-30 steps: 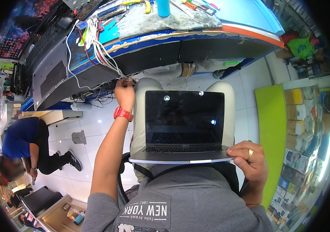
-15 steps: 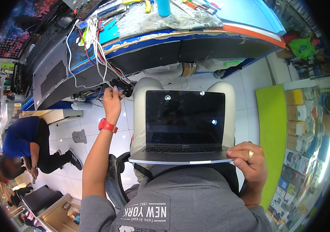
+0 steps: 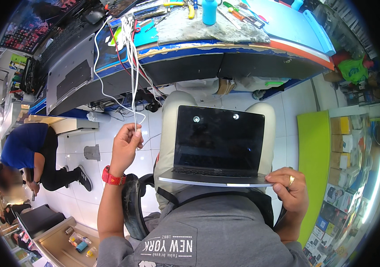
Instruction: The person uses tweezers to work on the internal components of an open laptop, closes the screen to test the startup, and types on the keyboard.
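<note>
An open laptop (image 3: 219, 140) with a dark screen rests on my lap, its base edge toward my body. My right hand (image 3: 289, 187) grips the right front corner of that base, thumb below and fingers on top. To the left of my knees, my left hand (image 3: 126, 144) is closed on a white cable (image 3: 135, 95), pinched between thumb and fingers. The cable runs up from there to a bundle of white and red cables (image 3: 130, 38) hanging over the workbench edge. The cable's lower end is partly hidden by my hand.
The workbench (image 3: 190, 46) ahead carries tools, a blue bottle (image 3: 209, 12) and a grey mat. A closed grey laptop (image 3: 70, 75) lies at its left. A green panel (image 3: 313, 173) and a glass display case (image 3: 343, 178) stand right. A person in blue (image 3: 27, 144) bends over at left.
My left hand has drawn back from beneath the bench toward me, pulling the white cable taut. My right hand still holds the laptop, whose base has tilted slightly.
</note>
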The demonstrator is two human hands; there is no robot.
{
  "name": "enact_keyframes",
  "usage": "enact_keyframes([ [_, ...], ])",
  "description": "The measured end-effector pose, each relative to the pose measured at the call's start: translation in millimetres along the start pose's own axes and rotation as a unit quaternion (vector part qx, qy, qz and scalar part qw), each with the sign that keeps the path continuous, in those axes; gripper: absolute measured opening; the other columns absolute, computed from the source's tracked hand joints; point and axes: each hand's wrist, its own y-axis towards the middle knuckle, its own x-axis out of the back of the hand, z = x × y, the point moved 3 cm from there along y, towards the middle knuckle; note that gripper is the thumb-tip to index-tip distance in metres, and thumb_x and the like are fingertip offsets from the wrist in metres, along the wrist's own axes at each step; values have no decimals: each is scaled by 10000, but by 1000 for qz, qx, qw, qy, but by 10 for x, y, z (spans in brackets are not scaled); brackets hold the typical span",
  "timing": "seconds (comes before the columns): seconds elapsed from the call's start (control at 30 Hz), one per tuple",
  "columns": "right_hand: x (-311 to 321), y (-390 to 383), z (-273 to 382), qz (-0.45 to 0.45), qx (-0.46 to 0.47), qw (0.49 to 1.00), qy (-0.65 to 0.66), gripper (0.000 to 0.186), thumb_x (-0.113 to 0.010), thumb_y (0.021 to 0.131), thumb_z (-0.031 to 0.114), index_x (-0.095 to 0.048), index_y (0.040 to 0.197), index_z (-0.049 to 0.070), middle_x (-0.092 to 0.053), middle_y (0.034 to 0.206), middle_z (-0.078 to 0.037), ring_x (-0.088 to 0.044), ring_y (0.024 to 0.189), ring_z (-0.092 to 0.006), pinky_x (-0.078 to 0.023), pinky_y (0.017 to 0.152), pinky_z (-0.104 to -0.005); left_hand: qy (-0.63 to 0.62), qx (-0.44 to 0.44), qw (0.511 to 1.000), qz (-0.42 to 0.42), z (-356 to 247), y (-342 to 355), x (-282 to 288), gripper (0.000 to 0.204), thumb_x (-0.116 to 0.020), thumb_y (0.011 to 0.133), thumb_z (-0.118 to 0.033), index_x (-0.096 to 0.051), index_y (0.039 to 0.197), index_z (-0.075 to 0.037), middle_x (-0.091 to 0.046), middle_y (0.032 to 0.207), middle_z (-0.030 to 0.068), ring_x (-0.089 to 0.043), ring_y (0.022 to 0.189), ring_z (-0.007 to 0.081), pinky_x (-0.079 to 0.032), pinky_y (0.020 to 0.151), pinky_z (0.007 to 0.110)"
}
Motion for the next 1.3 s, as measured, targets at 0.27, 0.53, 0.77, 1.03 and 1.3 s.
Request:
enact_keyframes([
  [0.27, -18, -3, 9, 6, 0, 1000, 2, 177, -721, 875, 76, -795, 993, -34, -787, 913, -180, -750, 789, -293, -562, 752, -391, 147, 87, 985, 26, 965, -249, 653, 201, -653, 1055, -175, -657, 1030, 24, -680, 863, 44, -671, 844, 134, -549, 808, 304],
  [0.53, -29, -12, 67, 2, -32, 999, -3, 214, -703, 856, 65, -788, 1013, -51, -779, 949, -199, -742, 843, -313, -571, 756, -381, 230, 157, 955, -105, 2467, -1073, 1512, 206, -673, 1026, -177, -706, 990, 23, -737, 848, 103, -664, 798, 152, -525, 742, 328],
  [0.77, -73, -27, 53, 22, -56, 998, 16, 221, -665, 887, 57, -784, 1031, -61, -768, 979, -206, -730, 848, -283, -565, 759, -358, 337, 214, 893, -210, 3291, -2259, 2212, 346, -613, 1060, -287, -703, 936, 23, -737, 853, 166, -695, 802, 275, -530, 755, 400],
  [1.03, -60, -56, 106, 13, -41, 999, 9, 211, -647, 916, 48, -774, 1046, -59, -768, 993, -196, -729, 876, -271, -560, 777, -344, 146, 506, 806, -271, 3739, -3085, 2297, 457, -522, 1105, -399, -687, 1003, 16, -731, 815, 111, -741, 751, 233, -590, 580, 384],
  [1.3, -93, -16, 138, 16, -30, 999, -3, 205, -627, 924, 27, -768, 1042, -64, -764, 981, -203, -733, 888, -287, -568, 808, -357, -268, 266, 915, -143, 1881, -1631, 1308, 315, -532, 1118, -259, -601, 1293, -6, -596, 885, 30, -618, 810, 174, -586, 780, 353],
])
